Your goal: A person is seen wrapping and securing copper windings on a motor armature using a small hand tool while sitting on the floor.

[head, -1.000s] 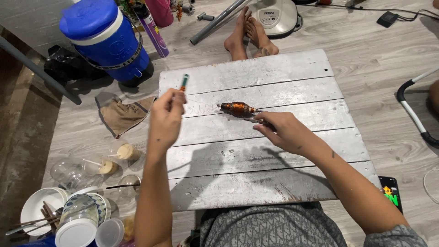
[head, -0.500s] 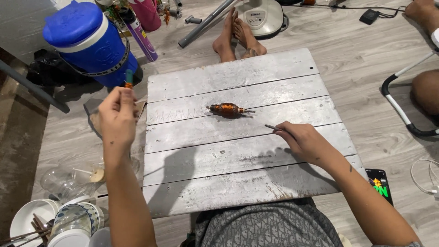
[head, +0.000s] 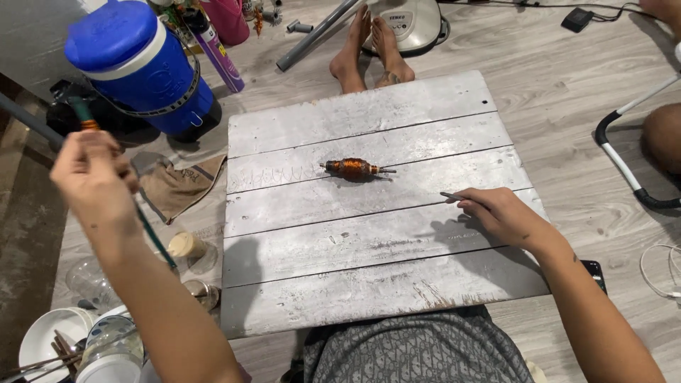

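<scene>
A small copper-wound motor armature (head: 352, 169) with a thin shaft lies alone near the middle of a low grey plank table (head: 397, 241). My left hand (head: 96, 181) is raised out to the left, off the table, closed around a thin dark stick-like tool (head: 89, 128) with an orange band and a green tip. My right hand (head: 496, 213) rests on the table at the right and pinches a thin dark pin or rod (head: 454, 197) that points left. The armature lies apart from both hands.
A blue water cooler jug (head: 135, 64) stands on the floor at the left, with a tan cloth (head: 177, 188) beside it. Glasses, bowls and lids (head: 92, 333) crowd the lower left. Another person's bare feet (head: 369, 46) rest beyond the table, near a white appliance (head: 415, 21). A phone (head: 594, 273) lies at the right.
My left hand has swung with the tool from above the table out to the left, over the floor. My right hand let go of the armature and drew back to the right with the thin rod.
</scene>
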